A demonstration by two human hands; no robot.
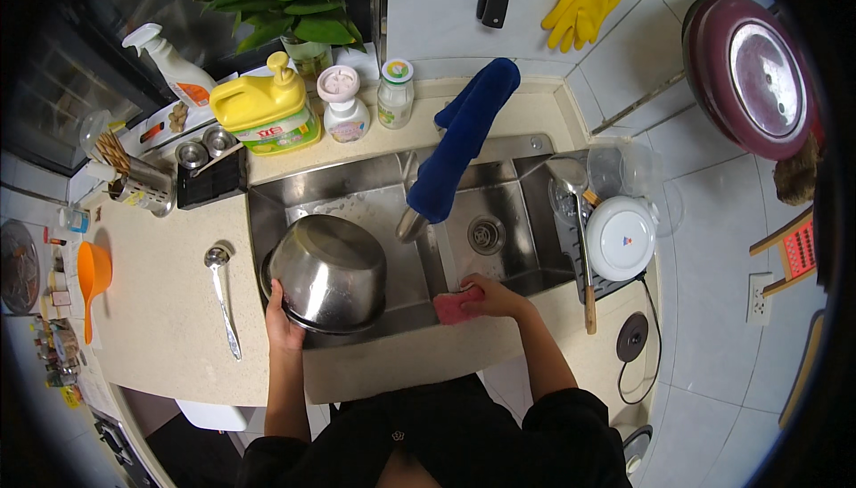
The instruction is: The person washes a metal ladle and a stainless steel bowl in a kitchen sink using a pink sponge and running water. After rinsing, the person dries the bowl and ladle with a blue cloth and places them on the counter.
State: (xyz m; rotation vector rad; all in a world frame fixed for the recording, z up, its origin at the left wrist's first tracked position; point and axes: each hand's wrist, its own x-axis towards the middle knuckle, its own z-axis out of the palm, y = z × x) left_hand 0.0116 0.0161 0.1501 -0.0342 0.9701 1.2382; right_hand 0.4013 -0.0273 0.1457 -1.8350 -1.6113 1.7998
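Observation:
My left hand (283,320) grips the rim of a shiny steel bowl (330,270), tipped with its outside facing up over the left basin of the steel sink (399,296). In my right hand (492,299) is a pink sponge (458,306), held over the front edge of the sink near the divider. The faucet (464,145), wrapped in a dark blue cloth cover, reaches over the middle of the sink. A round drain (486,235) shows in the right basin.
On the left counter lie a steel ladle (218,261) and an orange scoop (93,276). Behind the sink stand a yellow detergent jug (267,114), a pump bottle (345,109) and a glass jar (395,100). Right, a rack holds a white bowl (621,238) and a long-handled spatula (584,238).

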